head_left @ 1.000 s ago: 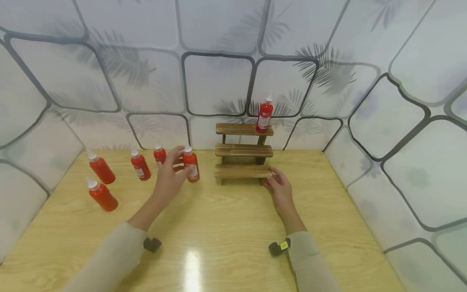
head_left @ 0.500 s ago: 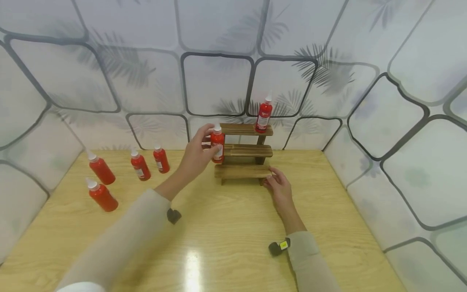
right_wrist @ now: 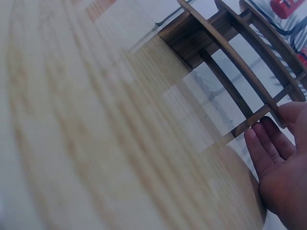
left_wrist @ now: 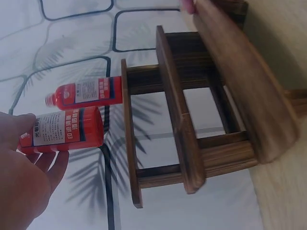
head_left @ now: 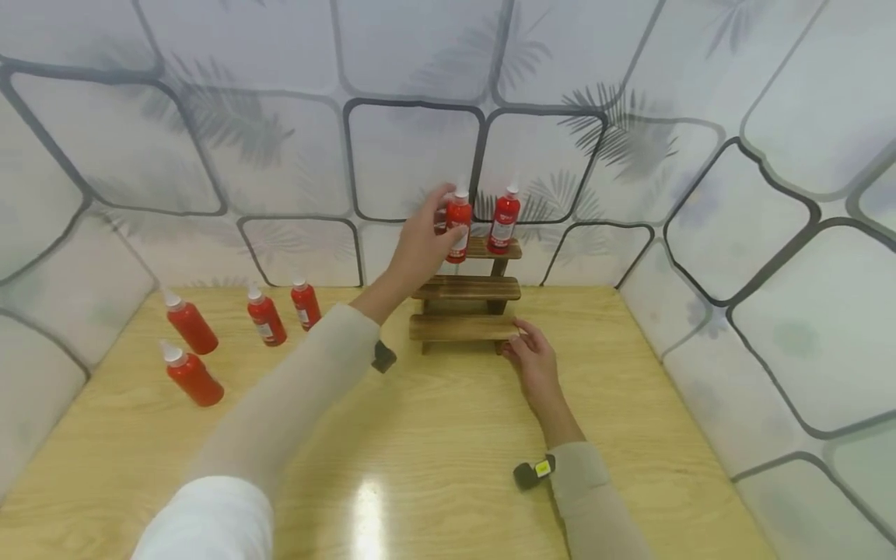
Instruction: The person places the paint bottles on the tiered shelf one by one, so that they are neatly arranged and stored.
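Head view: your left hand pinches a red bottle between thumb and fingers, in front of the left part of the top step of a wooden rack. The bottle is upright — its long axis is near vertical, white nozzle up, base down, label towards you. Your left wrist view shows a gap between its base and the step, its axis roughly parallel to that of a second bottle standing on the step's right end. Your right hand grips the right end of the lowest step, thumb above and fingers below. Four other bottles stand on the table at your left, nozzles up — well apart from the rack
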A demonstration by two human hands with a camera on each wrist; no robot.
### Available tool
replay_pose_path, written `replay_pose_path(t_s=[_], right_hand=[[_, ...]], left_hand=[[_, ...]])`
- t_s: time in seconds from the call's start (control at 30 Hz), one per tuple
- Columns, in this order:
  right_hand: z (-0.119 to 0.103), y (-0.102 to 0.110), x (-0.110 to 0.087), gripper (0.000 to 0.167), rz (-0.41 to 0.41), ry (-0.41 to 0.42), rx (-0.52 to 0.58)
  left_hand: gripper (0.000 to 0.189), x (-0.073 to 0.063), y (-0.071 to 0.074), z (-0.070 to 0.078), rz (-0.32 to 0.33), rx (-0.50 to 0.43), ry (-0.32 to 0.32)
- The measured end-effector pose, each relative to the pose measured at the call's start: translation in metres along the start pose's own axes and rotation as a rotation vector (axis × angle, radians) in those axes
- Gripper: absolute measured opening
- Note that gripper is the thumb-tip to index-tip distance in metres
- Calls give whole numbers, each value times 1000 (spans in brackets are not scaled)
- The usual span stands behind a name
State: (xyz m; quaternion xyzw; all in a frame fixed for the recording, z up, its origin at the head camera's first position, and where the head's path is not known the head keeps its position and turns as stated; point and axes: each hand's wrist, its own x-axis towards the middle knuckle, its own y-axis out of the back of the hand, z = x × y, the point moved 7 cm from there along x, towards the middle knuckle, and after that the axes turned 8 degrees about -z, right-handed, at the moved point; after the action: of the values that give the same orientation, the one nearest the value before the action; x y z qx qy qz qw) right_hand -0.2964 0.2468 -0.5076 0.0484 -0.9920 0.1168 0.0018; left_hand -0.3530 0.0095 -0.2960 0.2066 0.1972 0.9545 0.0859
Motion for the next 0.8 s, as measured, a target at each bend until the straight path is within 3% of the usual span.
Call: replay_pose_path(t_s=[0.2,0.4,0.8], right_hand=[[-2,-1,-1,40,11,3,-16],[-1,-1,0,39,3,1,-7],[0,-1,1,39,12,9,-25]], left_hand=[[66,24,0,-1,24,-19,64],[65,38,-4,-2,54,18,70],[66,47,-18,-18,12,45,94]])
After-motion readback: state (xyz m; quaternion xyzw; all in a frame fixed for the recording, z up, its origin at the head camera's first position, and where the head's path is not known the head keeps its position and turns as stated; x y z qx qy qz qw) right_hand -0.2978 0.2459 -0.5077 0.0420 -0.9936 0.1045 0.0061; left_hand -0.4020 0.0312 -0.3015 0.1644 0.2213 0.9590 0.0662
